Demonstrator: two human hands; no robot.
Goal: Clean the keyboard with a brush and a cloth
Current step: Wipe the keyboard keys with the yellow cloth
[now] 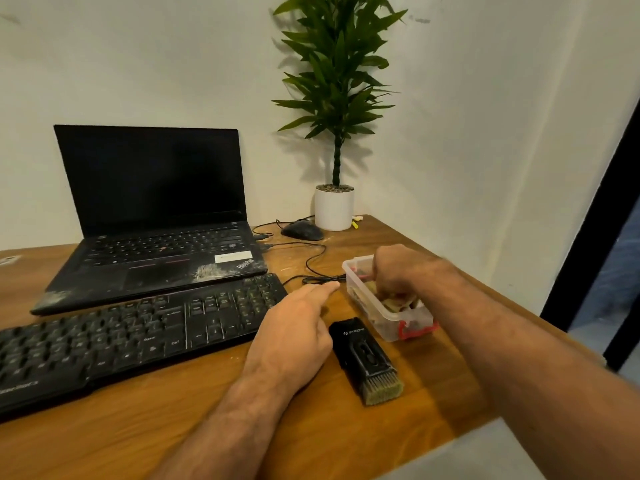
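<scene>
Two hands at a wooden counter (346,441) beside a dusty black keyboard (131,337).
The right hand (398,271) reaches into a clear plastic box (391,323), grip hidden; the left hand (294,336) rests flat, fingers relaxed, just left of the black brush (367,358). Behind sit a laptop (156,216), mouse (301,230) and potted plant (334,116).

Right hand (394,271) reaches into plastic box (391,327); brush (367,358) lies beside keyboard (138,327).

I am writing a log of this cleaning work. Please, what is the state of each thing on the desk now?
keyboard: dusty, untouched
brush: lying flat, not held
plastic box: open, no lid on it
right hand: reaching into the box
left hand: fingers straight, holding nothing
laptop: open, screen dark
</scene>
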